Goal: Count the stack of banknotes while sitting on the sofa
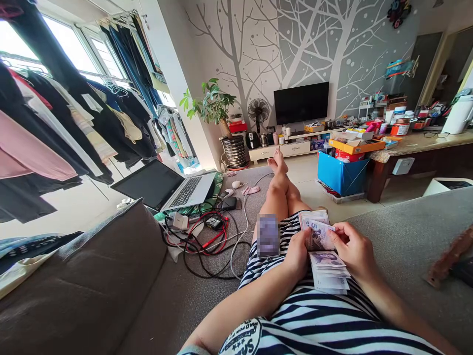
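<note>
A person sits on a grey sofa with legs stretched out, and both hands are busy with a stack of banknotes lying on the lap, over a striped dress. The left hand is curled around the left edge of the stack, so it is closed on the notes and keeps them from sliding. The right hand pinches the top note at its right side, with the thumb on top and the fingers under it. The notes are fanned a little, with some sticking out toward the belly and some toward the knees. To count them well, I think the left hand should hold the pile firm and flat, while the right thumb peels off only one note each time. Thin notes can stick together, so a slow slide is best. A phone rests on the left thigh, just beside the left hand. A laptop and a tangle of cables lie well apart, farther along the sofa.
</note>
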`<state>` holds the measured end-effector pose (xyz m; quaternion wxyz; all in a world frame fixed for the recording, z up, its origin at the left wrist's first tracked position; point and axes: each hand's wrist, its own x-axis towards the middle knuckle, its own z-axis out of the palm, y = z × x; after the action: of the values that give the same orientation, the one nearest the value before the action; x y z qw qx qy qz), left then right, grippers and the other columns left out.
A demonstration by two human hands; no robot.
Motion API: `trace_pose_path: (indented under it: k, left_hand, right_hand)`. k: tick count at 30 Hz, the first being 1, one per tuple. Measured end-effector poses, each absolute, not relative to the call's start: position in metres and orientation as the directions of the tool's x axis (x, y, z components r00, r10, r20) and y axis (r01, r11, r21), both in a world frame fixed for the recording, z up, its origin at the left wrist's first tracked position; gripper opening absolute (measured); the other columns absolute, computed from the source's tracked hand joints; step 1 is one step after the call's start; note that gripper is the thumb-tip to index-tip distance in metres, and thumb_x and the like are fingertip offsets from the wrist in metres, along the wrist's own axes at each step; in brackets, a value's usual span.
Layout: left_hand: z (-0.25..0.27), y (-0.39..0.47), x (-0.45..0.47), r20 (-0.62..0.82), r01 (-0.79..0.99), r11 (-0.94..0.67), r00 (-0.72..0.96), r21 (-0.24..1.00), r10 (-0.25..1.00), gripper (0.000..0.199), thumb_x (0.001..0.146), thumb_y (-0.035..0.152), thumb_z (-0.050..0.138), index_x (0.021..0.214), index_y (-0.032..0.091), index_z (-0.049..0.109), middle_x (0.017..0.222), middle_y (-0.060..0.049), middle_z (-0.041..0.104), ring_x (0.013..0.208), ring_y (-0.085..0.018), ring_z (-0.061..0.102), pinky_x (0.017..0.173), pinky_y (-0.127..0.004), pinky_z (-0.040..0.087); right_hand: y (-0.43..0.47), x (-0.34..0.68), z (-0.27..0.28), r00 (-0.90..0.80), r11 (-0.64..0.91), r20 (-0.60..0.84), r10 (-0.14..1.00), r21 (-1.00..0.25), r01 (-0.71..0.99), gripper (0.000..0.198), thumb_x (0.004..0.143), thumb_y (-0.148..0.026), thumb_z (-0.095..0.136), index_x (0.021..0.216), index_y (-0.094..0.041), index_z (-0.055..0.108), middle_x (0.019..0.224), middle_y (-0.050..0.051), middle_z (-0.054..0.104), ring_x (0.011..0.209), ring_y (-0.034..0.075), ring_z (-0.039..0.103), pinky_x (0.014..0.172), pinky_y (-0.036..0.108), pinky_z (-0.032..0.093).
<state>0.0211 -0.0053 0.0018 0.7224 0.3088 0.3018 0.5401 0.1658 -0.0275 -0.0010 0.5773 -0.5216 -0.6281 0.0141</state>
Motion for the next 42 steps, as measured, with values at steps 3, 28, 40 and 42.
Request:
trace_pose_path:
  k: [3, 28, 40, 42]
  left_hand:
    - [0.004, -0.005, 0.021, -0.123, -0.604, 0.253, 0.249, 0.756, 0.961, 0.045, 0.059, 0.051, 0.087, 0.078, 0.013, 0.075, 0.082, -0.013, 0.078, 0.097, -0.035, 0.072, 0.091, -0.041, 0.052]
    - [0.011, -0.01, 0.021, -0.146, -0.611, 0.277, 0.256, 0.741, 0.956, 0.039, 0.061, 0.049, 0.085, 0.075, 0.015, 0.071, 0.078, -0.011, 0.076, 0.096, -0.034, 0.072, 0.09, -0.042, 0.053]
    - [0.01, -0.01, 0.02, -0.151, -0.625, 0.305, 0.288, 0.719, 0.946, 0.04, 0.062, 0.045, 0.084, 0.083, 0.013, 0.075, 0.09, -0.014, 0.079, 0.097, -0.035, 0.073, 0.092, -0.043, 0.053]
    - [0.009, -0.01, 0.02, -0.154, -0.625, 0.304, 0.283, 0.719, 0.947, 0.04, 0.061, 0.045, 0.085, 0.082, 0.013, 0.075, 0.087, -0.014, 0.079, 0.094, -0.034, 0.073, 0.091, -0.042, 0.053]
  right_hand:
    - [-0.033, 0.165, 0.002, 0.208, 0.469, 0.68, 0.703, -0.663, 0.583, 0.034, 0.095, -0.055, 0.06, 0.082, -0.024, 0.065, 0.068, 0.002, 0.071, 0.055, 0.019, 0.064, 0.055, 0.028, 0.049]
    - [-0.043, 0.165, 0.002, 0.072, 0.46, 0.492, 0.868, -0.849, 0.259, 0.04, 0.098, -0.059, 0.054, 0.083, -0.023, 0.065, 0.066, 0.0, 0.06, 0.059, 0.018, 0.054, 0.053, 0.026, 0.044]
    - [-0.048, 0.165, 0.008, 0.054, 0.464, 0.473, 0.879, -0.877, 0.127, 0.045, 0.095, -0.062, 0.059, 0.076, -0.022, 0.065, 0.059, -0.003, 0.05, 0.054, 0.015, 0.043, 0.049, 0.026, 0.036]
    - [-0.046, 0.166, 0.008, 0.027, 0.461, 0.464, 0.885, -0.884, 0.079, 0.048, 0.097, -0.062, 0.056, 0.073, -0.022, 0.064, 0.06, -0.001, 0.054, 0.054, 0.015, 0.045, 0.051, 0.027, 0.038]
